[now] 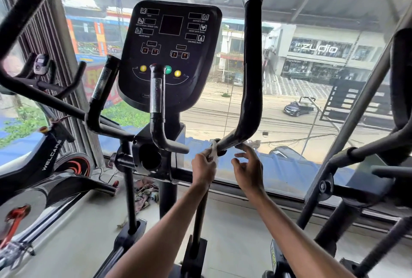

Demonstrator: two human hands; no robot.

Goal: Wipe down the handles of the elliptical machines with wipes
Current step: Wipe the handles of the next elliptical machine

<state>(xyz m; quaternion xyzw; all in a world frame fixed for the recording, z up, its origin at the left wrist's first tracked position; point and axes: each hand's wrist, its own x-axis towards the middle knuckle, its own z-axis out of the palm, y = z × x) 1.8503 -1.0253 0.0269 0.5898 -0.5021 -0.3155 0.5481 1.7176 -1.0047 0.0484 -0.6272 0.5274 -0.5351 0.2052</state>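
An elliptical machine fills the middle of the head view, with a black console (170, 52). Its tall right moving handle (253, 66) curves down to a joint near my hands. My left hand (204, 168) is closed around a white wipe (213, 149) pressed against the lower bend of that handle. Just right of the same bend, my right hand (248, 166) hovers with fingers spread and holds nothing. A short fixed handle (156, 99) with a worn metal grip rises in front of the console. The left moving handle (103, 86) stands further left.
A spin bike (44, 159) stands at the left. Another machine's black frame (356, 150) crowds the right side. A crumpled cloth (146, 193) lies on the floor by the elliptical's post. A large glass window (301, 110) faces a street directly ahead.
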